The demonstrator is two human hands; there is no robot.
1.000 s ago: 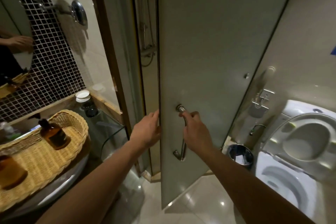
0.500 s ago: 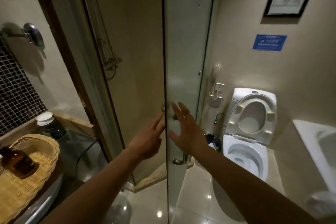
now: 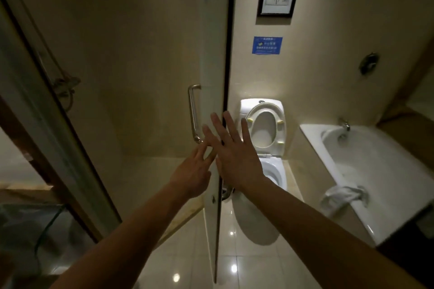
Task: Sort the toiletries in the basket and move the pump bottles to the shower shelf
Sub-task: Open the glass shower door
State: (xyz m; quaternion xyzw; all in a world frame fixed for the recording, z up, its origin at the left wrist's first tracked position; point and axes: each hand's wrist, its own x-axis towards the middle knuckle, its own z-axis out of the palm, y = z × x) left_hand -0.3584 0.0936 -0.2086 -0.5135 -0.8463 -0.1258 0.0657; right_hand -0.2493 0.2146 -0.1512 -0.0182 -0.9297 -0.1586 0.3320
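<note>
Reaching: both hands out at the glass shower door [image 3: 212, 58] edge.
Left hand [image 3: 196, 172]: fingers straight, holding nothing, by the door handle [image 3: 193, 112].
Right hand [image 3: 234, 155]: spread wide, empty.
Pump bottles: out of view.
Right side: toilet [image 3: 265, 124], bathtub [image 3: 366, 171].

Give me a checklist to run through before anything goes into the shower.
1. Glass door swung open: ok, seen edge-on.
2. Left hand free: ok, fingers straight, nothing held.
3. Right hand free: ok, spread flat by the door edge.
4. Door handle released: ok, no grip on it.
5. Pump bottles at hand: not ok, none in view.
6. Shower shelf located: cannot tell, not visible.
</note>
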